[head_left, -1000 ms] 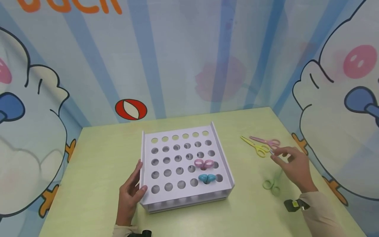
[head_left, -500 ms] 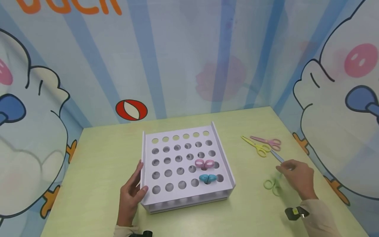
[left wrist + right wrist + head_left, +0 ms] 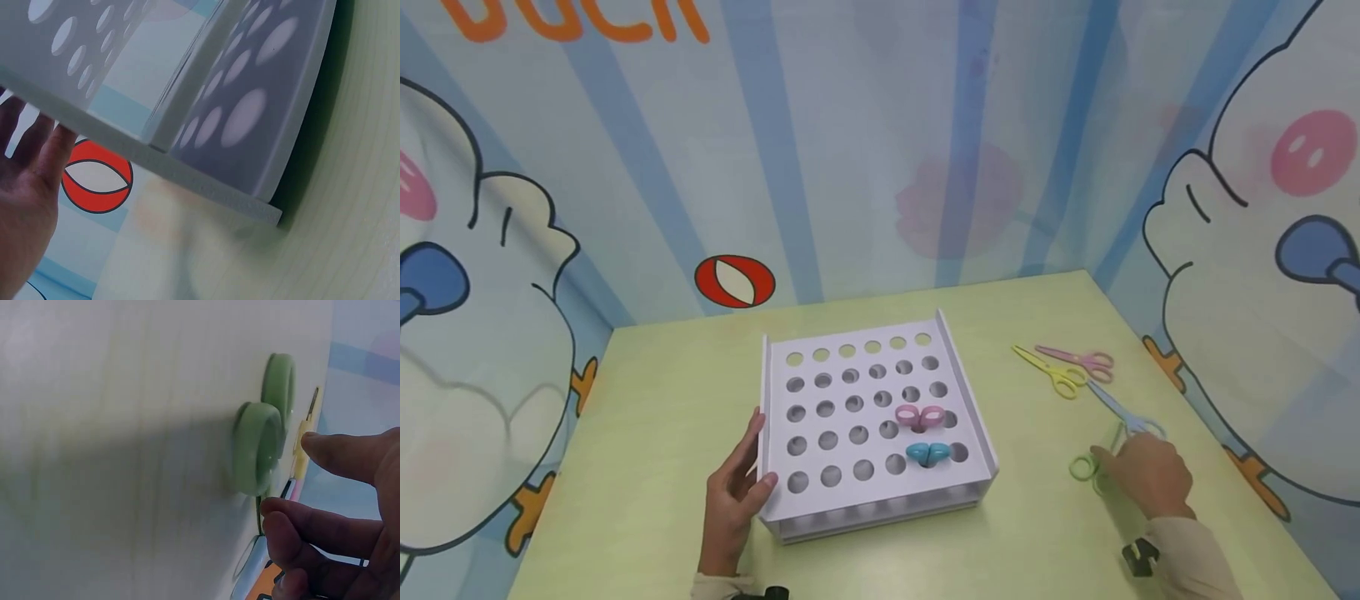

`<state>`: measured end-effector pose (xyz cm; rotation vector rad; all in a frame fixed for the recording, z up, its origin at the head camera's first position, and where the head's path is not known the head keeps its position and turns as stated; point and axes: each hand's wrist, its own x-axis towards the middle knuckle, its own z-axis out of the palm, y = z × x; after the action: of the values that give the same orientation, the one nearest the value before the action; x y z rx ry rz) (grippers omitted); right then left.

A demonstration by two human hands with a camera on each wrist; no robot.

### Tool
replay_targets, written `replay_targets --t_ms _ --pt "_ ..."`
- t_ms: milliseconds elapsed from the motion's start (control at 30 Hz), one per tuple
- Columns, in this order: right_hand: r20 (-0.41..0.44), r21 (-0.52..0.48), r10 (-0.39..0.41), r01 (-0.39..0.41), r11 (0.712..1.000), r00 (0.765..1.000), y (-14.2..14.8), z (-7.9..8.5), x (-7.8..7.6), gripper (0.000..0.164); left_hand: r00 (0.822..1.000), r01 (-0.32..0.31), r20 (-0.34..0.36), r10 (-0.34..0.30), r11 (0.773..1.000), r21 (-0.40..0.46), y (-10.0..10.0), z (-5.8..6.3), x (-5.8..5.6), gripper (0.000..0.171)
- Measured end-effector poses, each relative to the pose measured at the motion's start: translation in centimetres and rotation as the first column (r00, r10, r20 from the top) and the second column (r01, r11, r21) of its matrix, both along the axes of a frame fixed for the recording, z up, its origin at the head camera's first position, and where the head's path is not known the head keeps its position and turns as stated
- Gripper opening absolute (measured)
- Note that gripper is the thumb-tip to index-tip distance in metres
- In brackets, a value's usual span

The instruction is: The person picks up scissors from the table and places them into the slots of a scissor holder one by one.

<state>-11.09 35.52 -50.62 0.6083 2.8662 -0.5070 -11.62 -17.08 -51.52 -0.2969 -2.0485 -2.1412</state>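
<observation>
A white rack (image 3: pixel 853 408) with rows of round holes stands on the table in the head view. My left hand (image 3: pixel 730 496) grips its left side panel, thumb at the front and fingers along the outside. Pink scissors handles (image 3: pixel 920 416) and teal scissors handles (image 3: pixel 928 453) stick up from two of its holes. At the right, my right hand (image 3: pixel 1150 475) hovers beside green scissors (image 3: pixel 1082 467). The right wrist view shows thumb and fingers apart near the green handles (image 3: pixel 257 450), holding nothing. Blue scissors (image 3: pixel 1116 406) lie just beyond, their handles partly covered by the hand.
Yellow scissors (image 3: pixel 1051 372) and pink scissors (image 3: pixel 1078 360) lie together farther back on the right of the pale table (image 3: pixel 670 400). A printed cloth wall (image 3: pixel 865 167) with cartoon figures closes off the back and both sides.
My right hand has moved toward me, from the tip of the blue scissors past their handles to the green scissors, uncovering the blue blades. The left hand and rack stay put.
</observation>
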Motion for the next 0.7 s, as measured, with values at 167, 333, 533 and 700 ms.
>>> replay_targets --t_ms 167,333,533,700 --pt "0.02 0.025 -0.011 0.011 1.0 1.0 -0.1 -0.8 -0.5 0.055 1.0 -0.015 -0.005 0.015 1.0 0.001 0.2 0.1 -0.1 0.067" --pt "0.005 0.071 -0.016 0.015 0.997 1.0 0.0 -1.1 -0.8 0.056 1.0 -0.02 -0.012 0.02 1.0 0.008 0.3 0.1 0.0 0.066" --pt "0.035 0.049 -0.034 0.032 0.998 0.999 -0.3 -0.7 -1.2 0.047 0.999 -0.016 -0.05 0.016 1.0 0.011 0.4 0.2 0.1 0.066" --pt "0.034 0.031 -0.032 0.031 0.999 0.999 -0.6 -0.5 -1.5 0.037 0.999 -0.013 -0.05 0.014 1.0 0.016 0.4 0.2 0.1 0.065"
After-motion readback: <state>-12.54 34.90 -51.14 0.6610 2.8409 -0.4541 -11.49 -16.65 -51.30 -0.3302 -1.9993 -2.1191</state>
